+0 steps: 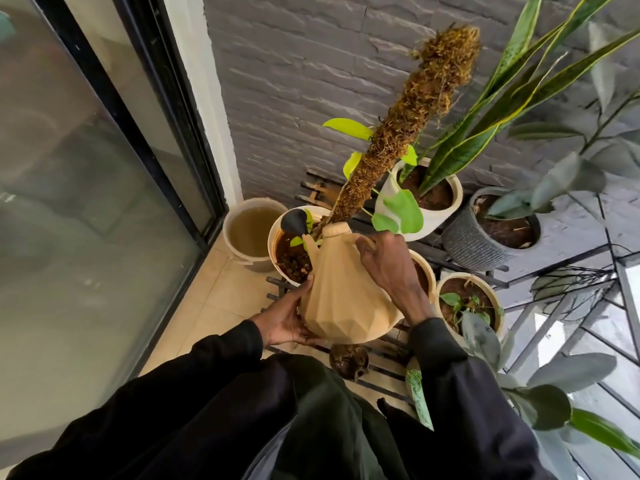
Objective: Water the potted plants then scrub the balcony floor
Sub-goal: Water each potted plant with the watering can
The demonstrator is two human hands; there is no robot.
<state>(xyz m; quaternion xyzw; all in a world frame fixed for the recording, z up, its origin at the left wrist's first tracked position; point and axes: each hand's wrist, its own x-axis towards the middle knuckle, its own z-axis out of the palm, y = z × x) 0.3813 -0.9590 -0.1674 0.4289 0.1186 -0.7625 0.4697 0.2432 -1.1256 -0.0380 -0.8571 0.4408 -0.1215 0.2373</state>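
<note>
The right hand (388,268) gripped the can (346,292) by its handle; the left hand (287,320) cupped its base; the spout (293,221) hung over the pot (273,237); overtipping could flood the soil onto the floor (221,292).

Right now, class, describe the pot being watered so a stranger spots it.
From the grey stone wall, drop to the bucket of murky water in the corner. The white pot beside it is the one: only it holds a mossy pole, and the spout of the watering can hangs over it.
</note>
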